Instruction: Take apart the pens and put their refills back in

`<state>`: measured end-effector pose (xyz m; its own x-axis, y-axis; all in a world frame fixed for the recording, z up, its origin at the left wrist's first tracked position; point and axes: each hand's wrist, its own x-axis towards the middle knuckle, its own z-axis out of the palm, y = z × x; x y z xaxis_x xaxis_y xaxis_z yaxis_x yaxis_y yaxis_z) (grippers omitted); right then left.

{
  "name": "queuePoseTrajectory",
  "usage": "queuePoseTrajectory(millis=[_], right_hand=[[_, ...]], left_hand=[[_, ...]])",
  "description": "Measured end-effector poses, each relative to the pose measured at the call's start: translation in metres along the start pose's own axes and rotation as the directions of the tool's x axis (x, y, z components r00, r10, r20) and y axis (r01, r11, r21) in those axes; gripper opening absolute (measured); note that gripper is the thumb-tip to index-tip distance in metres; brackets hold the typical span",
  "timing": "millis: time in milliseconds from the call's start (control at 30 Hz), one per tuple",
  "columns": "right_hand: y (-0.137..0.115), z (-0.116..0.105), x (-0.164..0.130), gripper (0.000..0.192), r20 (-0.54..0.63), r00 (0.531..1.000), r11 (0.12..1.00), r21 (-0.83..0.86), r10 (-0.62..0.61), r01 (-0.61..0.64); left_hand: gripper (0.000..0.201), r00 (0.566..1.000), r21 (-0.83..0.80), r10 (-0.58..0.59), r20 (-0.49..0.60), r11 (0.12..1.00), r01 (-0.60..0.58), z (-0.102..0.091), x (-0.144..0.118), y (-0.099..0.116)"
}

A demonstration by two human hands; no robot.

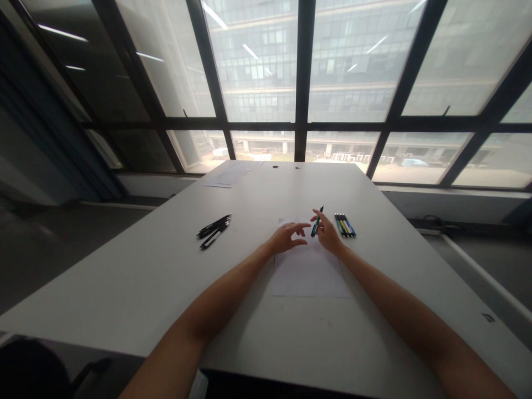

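Between the thumb and fingers of my right hand (pixel 329 235) is a pen (pixel 316 223) with a green section and black ends, tilted upward. My left hand (pixel 286 238) hovers just left of it over a white sheet of paper (pixel 310 277), its fingers apart and holding nothing. Right of my right hand lies a neat row of pens (pixel 344 225) with green, yellow and blue sections. Off to the left sits a loose pile of black pens (pixel 213 228).
The white table (pixel 166 288) stretches toward large dark-framed windows. More printed papers (pixel 228 174) lie at its far left. A dark round hole cover (pixel 275 167) is near the far edge. A small dark mark (pixel 487 317) shows at the right edge. A dark chair (pixel 33 368) stands at lower left.
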<state>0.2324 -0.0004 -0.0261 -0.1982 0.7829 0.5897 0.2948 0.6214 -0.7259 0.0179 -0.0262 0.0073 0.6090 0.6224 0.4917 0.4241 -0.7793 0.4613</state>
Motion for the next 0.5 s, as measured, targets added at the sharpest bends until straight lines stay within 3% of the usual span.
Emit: queuePoseTrajectory(millis=[133,500], right_hand=[[-0.006,-0.001,0.0,0.058,0.055,0.998,0.998,-0.053,-0.025,0.028],[-0.011,-0.002,0.001,0.047,0.129,0.992,0.999,-0.052,0.013,-0.006]], left_hand=[[0.043,0.995,0.01,0.06,0.077,0.998,-0.061,0.001,0.001,0.007],[0.032,0.996,0.081,0.05,0.07,0.995,-0.056,0.004,0.001,0.002]])
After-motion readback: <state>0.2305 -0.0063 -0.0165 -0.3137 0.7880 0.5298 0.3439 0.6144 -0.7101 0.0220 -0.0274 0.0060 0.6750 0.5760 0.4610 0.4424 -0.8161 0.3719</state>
